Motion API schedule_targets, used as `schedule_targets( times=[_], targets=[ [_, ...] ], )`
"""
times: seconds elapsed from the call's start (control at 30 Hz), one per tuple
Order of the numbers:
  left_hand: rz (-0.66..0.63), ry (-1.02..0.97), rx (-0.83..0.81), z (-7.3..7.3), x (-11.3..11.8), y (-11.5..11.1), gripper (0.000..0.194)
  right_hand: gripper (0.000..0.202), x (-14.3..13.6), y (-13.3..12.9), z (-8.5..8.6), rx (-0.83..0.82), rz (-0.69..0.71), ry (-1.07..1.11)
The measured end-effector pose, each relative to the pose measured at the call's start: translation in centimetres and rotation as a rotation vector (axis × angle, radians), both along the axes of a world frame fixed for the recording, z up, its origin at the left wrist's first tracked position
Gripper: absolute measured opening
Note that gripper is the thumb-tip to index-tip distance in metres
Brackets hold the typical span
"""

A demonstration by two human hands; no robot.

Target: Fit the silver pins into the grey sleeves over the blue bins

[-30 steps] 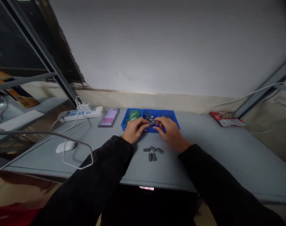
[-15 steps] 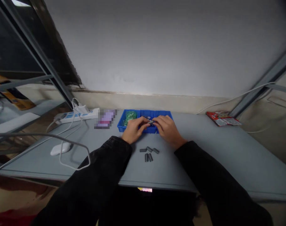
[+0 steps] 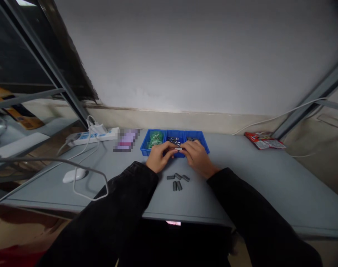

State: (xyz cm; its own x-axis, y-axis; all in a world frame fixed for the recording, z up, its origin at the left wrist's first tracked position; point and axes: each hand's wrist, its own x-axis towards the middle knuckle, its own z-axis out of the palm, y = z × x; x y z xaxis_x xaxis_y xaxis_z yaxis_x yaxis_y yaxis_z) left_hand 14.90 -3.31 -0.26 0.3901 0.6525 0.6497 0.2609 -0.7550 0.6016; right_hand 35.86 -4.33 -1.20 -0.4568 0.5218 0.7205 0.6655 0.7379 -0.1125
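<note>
My left hand [image 3: 158, 155] and my right hand [image 3: 197, 157] meet at the front of a blue three-part bin [image 3: 145, 152]. Pinched between both sets of fingertips is a small grey piece [image 3: 179, 148], one face of it showing pale; the fingers partly cover it. Behind the hands, the left compartment holds small green parts [image 3: 155, 138], the middle one shiny metal pins [image 3: 174, 140], and the right one dark pieces [image 3: 191, 139], partly hidden. Several short dark grey cylinders [image 3: 178, 176] lie loose on the table below my hands.
On the grey table [image 3: 252, 185], a power strip [image 3: 82, 138] with plugs and white cables lies left, near a blurred-out purple phone-like thing [image 3: 126, 140] and a white mouse-like object [image 3: 73, 175]. A red packet [image 3: 265, 141] lies far right. A wall stands behind.
The piece between my fingers has turned and now shows a pale face. My right hand sits slightly lower, uncovering more of the middle and right compartments. The view has shifted slightly.
</note>
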Motion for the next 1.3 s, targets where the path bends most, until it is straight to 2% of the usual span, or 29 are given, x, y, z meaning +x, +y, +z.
schedule_targets(
  times=[0.43,0.67,0.8,0.9,1.07,1.17,1.3],
  targets=[
    [-0.013,-0.035,-0.011,0.1,-0.1,0.2,0.016,0.033,-0.2,0.0,-0.3,-0.024,-0.027,0.021],
    [0.028,-0.017,-0.032,-0.2,-0.1,0.5,0.017,0.02,-0.3,-0.2,-0.2,-0.014,0.007,0.059],
    [0.032,-0.001,-0.03,-0.2,-0.1,0.5,0.017,0.026,0.0,0.1,0.1,-0.009,-0.066,0.045],
    [0.042,0.035,-0.025,0.4,-0.4,0.4,0.016,0.027,0.9,0.7,0.4,0.038,-0.163,0.115],
    [-0.138,0.336,-0.118,1.2,-1.3,0.2,0.018,0.016,3.2,1.9,-0.1,0.055,-0.365,0.223],
    [-0.183,0.443,-0.192,0.9,-1.9,0.3,0.023,0.016,4.2,2.7,-0.9,0.008,-0.474,0.277],
    [-0.227,0.519,-0.294,0.1,-2.6,0.6,0.028,0.022,4.6,3.1,-1.4,-0.026,-0.521,0.34]
  ],
)
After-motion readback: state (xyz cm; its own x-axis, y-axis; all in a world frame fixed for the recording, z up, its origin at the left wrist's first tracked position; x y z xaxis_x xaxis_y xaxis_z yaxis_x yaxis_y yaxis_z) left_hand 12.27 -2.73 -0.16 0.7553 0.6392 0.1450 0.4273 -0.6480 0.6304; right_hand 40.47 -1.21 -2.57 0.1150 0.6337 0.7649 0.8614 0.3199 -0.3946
